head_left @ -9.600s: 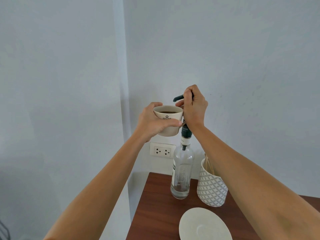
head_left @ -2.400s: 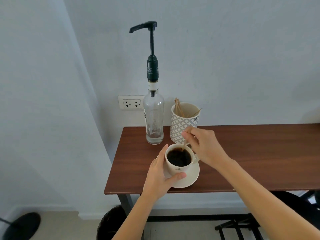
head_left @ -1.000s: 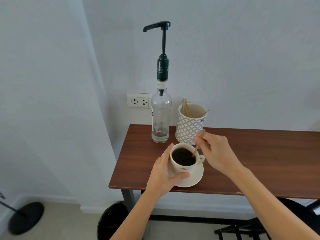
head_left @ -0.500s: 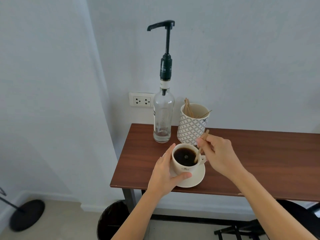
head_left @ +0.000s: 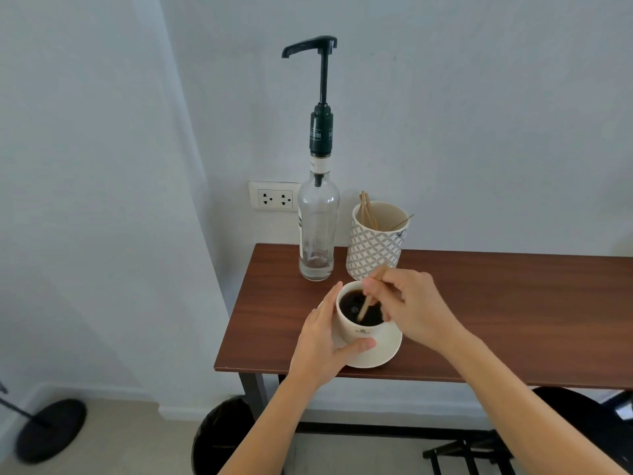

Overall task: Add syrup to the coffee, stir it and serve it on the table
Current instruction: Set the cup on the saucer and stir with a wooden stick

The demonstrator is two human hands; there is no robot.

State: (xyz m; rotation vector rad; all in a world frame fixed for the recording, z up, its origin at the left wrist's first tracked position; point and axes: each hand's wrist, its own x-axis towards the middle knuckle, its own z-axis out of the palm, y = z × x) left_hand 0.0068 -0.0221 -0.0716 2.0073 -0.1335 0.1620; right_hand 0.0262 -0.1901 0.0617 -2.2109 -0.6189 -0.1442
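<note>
Right hand (head_left: 416,305) grip pinches stirrer (head_left: 365,303); patterned holder (head_left: 375,250), bottle (head_left: 318,231) just behind.

table (head_left: 496,303): smooth wood; bottle (head_left: 317,234): clear glass; cup (head_left: 356,332): glossy ceramic

Both forearms are bare up to the frame's lower edge, with no sleeve, watch or ring in sight. The left hand (head_left: 320,351) and right hand (head_left: 416,308) are gloveless, nails short and unpainted.
</note>
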